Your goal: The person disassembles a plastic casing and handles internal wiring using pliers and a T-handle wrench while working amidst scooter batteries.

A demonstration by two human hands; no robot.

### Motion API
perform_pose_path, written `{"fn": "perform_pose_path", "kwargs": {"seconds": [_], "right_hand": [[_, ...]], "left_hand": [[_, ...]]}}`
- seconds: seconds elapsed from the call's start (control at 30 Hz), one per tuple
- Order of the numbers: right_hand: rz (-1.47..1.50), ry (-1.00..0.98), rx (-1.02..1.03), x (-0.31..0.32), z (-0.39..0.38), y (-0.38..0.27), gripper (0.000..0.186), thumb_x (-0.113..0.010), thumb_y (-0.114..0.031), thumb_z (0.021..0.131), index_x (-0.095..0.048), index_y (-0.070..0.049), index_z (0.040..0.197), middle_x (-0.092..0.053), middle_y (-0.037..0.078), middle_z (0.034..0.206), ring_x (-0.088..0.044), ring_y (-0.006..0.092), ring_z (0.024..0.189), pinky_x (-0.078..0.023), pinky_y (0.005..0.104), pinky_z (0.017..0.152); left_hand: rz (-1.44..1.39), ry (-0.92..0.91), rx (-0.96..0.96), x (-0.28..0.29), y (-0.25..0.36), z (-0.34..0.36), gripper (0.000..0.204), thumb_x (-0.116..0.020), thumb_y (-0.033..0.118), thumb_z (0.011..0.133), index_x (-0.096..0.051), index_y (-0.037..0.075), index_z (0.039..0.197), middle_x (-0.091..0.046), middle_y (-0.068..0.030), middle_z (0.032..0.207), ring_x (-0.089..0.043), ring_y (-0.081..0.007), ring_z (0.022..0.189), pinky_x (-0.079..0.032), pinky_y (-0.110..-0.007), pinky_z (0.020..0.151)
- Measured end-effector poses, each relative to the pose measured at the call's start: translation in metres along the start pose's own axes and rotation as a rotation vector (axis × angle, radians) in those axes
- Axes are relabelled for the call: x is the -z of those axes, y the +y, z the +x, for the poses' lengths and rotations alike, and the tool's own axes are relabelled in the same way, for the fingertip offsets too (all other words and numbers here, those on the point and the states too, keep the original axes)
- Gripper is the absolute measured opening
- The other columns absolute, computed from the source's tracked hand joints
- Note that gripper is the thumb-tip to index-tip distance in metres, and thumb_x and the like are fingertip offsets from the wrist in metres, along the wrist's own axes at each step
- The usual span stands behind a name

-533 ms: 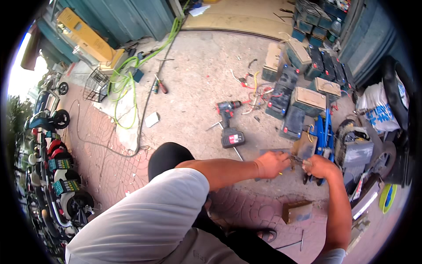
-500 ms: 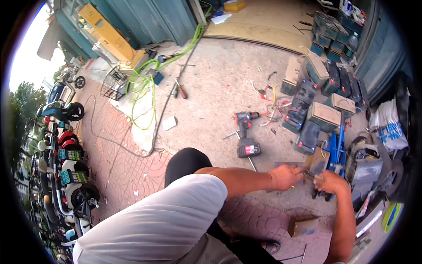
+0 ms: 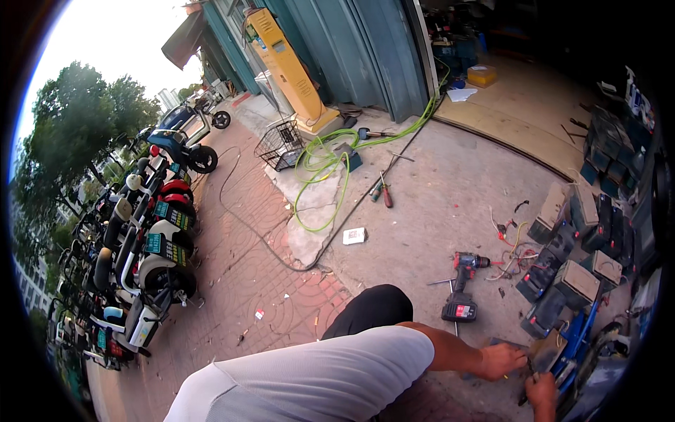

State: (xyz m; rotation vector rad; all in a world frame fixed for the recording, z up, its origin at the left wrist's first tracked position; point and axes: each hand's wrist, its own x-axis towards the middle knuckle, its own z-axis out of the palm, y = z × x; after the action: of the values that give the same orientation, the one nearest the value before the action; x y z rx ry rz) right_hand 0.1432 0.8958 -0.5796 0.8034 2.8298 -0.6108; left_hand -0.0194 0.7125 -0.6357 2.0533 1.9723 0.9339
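Note:
My left hand [image 3: 502,361] reaches in from the grey sleeve, its fingers closed low at the right of the view. Just beyond it, at the lower right, is my right hand [image 3: 541,391], also closed. What the fingers pinch is too small and dark to make out. Both hands are beside a brown-topped block [image 3: 548,349]. A flat dark plate [image 3: 508,343] lies partly under my left hand. Close on the right side stands a blue metal frame [image 3: 578,343].
A cordless drill [image 3: 460,290] lies on the concrete ahead of my knee. Several batteries [image 3: 576,285] cluster at the right near loose wires [image 3: 517,253]. Two screwdrivers [image 3: 384,195], a small white box [image 3: 354,236] and a green hose [image 3: 325,211] lie farther off. Parked scooters [image 3: 165,260] line the left.
The view has swung left, so my hands and the batteries appear farther right and lower. Both hands stay close together beside the brown-topped block. The drill has stayed on the ground.

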Motion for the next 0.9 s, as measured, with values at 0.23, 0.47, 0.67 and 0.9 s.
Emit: {"fn": "perform_pose_path", "kwargs": {"seconds": [0.23,0.47,0.67,0.9], "right_hand": [[-0.136,0.242,-0.003,-0.037,-0.008,0.018,0.018,-0.073,-0.016,0.079,-0.069,0.002,0.078,-0.067,0.027,0.079,-0.067,0.0479,0.076,-0.054,0.0547,0.069],[-0.027,0.455,0.084,-0.081,-0.007,0.031,0.018,-0.071,-0.008,0.086,-0.058,0.003,0.082,-0.064,0.028,0.080,-0.064,0.0494,0.079,-0.049,0.0549,0.069],[0.236,0.254,0.178,-0.075,-0.002,0.029,0.016,-0.066,-0.005,0.089,-0.055,0.006,0.084,-0.060,0.029,0.076,-0.059,0.0500,0.073,-0.046,0.0505,0.066],[0.295,0.278,0.181,-0.042,-0.016,0.020,0.028,-0.060,-0.022,0.101,-0.062,0.002,0.086,-0.061,0.022,0.077,-0.056,0.0390,0.070,-0.044,0.0477,0.065]], "left_hand": [[-0.006,0.050,0.008,-0.008,0.002,0.003,0.047,-0.074,0.012,0.068,-0.050,0.000,0.108,-0.059,-0.0190,0.106,-0.062,-0.0379,0.099,-0.053,-0.045,0.082],[-0.033,0.032,0.004,-0.004,0.002,0.007,0.049,-0.076,0.013,0.070,-0.050,0.002,0.109,-0.060,-0.0170,0.107,-0.063,-0.0374,0.100,-0.053,-0.045,0.084],[0.009,0.032,0.072,-0.003,0.001,-0.001,0.055,-0.081,0.018,0.068,-0.049,0.003,0.110,-0.060,-0.0176,0.107,-0.063,-0.0373,0.099,-0.053,-0.044,0.085],[-0.016,0.065,0.040,-0.009,-0.003,-0.007,0.039,-0.071,0.018,0.080,-0.050,0.000,0.107,-0.060,-0.0199,0.106,-0.064,-0.0392,0.097,-0.053,-0.047,0.082]]}}
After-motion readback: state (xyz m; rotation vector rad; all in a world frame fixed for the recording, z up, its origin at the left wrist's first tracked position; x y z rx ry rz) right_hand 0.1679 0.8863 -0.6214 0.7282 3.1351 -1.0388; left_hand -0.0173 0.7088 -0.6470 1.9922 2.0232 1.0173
